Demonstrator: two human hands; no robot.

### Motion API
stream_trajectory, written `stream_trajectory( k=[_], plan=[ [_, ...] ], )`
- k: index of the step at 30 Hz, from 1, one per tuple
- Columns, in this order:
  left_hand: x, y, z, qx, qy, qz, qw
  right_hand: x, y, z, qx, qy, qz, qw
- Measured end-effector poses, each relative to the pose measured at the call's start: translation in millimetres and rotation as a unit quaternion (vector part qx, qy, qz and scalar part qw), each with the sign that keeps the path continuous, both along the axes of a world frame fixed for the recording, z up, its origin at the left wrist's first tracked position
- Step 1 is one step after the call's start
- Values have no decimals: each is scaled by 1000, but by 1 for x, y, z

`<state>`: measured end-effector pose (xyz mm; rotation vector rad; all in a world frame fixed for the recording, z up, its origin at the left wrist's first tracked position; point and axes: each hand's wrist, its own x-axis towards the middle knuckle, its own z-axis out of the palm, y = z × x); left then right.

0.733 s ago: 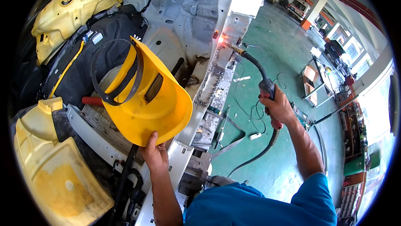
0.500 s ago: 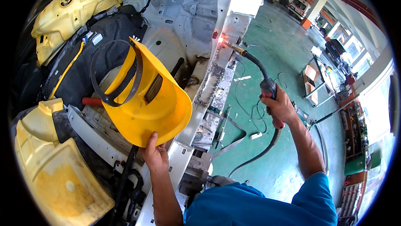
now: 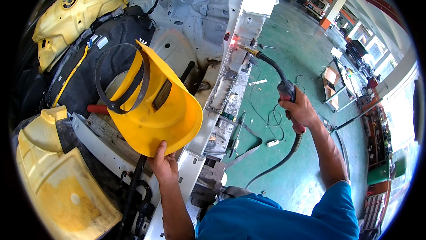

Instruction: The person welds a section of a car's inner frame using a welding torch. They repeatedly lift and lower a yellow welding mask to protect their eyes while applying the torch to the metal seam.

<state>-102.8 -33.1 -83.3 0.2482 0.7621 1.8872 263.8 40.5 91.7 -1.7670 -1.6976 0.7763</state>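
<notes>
My left hand (image 3: 164, 162) grips the lower edge of a yellow welding helmet (image 3: 177, 116), thumb on the inner face. The helmet's hollow side, black headband (image 3: 116, 102) and dark window face up. In my right hand (image 3: 301, 110) is a welding torch (image 3: 287, 93), fingers wrapped round its handle. From it a curved black neck runs to a brass-coloured nozzle (image 3: 249, 50), whose tip is at the upright edge of the car body (image 3: 230, 69). An orange-red glow shows at that tip. Below it, a row of weld spots runs along the metal sill.
Yellow moulded panels (image 3: 66, 186) and black lining (image 3: 120, 31) lie at the left. A red handle (image 3: 97, 108) sticks out behind the helmet. On the green floor (image 3: 284, 169) are a cable and a white socket block (image 3: 273, 143). A trolley with boxes (image 3: 333, 80) stands farther right.
The glow at the nozzle tip is smaller and redder. My right hand and the torch have shifted very slightly right; the helmet is almost where it was.
</notes>
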Motion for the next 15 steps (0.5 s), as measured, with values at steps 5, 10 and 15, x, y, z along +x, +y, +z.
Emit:
stream_trajectory(
  k=[5, 10, 15],
  plan=[
    [2, 0, 4, -2, -3, 11, 1000, 0, 0, 1, 0, -4, -5, 1000],
    [-2, 0, 5, 8, -8, -11, 1000, 1, 1, -3, 10, -6, -5, 1000],
    [1, 1, 5, 1, 10, 5, 1000, 3, 2, -8, 26, 8, 3, 1000]
  ],
)
